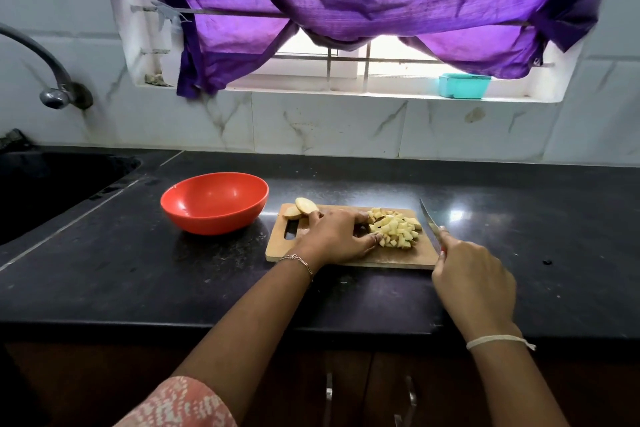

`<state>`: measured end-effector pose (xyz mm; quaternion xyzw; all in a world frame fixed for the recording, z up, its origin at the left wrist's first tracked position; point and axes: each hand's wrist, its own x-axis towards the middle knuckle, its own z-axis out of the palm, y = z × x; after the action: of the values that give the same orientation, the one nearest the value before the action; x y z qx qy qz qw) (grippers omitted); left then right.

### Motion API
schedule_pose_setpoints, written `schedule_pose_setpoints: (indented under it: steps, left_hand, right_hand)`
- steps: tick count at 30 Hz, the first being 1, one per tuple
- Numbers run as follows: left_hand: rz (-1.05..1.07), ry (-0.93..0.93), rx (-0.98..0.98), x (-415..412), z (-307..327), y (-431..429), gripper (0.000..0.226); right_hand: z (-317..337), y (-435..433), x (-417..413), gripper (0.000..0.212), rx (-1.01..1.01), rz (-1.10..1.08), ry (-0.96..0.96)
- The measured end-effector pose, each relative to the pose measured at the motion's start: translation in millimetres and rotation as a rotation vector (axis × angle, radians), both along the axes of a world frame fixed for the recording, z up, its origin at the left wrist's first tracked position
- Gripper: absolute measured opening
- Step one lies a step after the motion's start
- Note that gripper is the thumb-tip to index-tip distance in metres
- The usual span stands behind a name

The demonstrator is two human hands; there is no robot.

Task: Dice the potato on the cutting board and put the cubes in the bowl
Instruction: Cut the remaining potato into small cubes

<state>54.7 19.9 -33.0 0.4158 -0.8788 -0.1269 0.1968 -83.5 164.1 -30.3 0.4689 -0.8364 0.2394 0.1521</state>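
A wooden cutting board [398,258] lies on the black counter. A pile of pale potato cubes [394,227] sits on its right half. Two uncut potato slices [303,207] rest at its far left corner. My left hand [337,236] lies on the board with its curved fingers against the left side of the cube pile. My right hand [472,282] grips a red-handled knife [429,222] off the board's right edge, its blade pointing away from me above the counter. An empty red bowl [214,206] stands to the left of the board.
A dark sink [52,187] is sunk into the counter at the left, with a tap [52,94] above it. A teal box [464,85] sits on the window sill under a purple curtain. Cabinet door handles [329,392] show below the counter edge.
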Motion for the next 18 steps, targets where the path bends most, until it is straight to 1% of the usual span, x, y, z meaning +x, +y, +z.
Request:
schedule_pose_setpoints:
  steps: [6,13,18]
  left_hand:
    - [-0.046,-0.062,0.072,-4.7,2.6,-6.8,0.057]
    - [-0.098,-0.119,0.066,-8.1,-0.1,-13.2,0.059]
    - [-0.126,-0.165,0.069,-8.4,-3.8,-14.6,0.057]
  right_hand:
    - [-4.6,-5.4,-5.2,0.048,0.02,0.009,-0.032]
    - [-5.2,-5.3,-1.9,0.046,0.02,0.051,0.005]
    - [-5.7,-5.1,2.0,0.049,0.037,0.065,0.023]
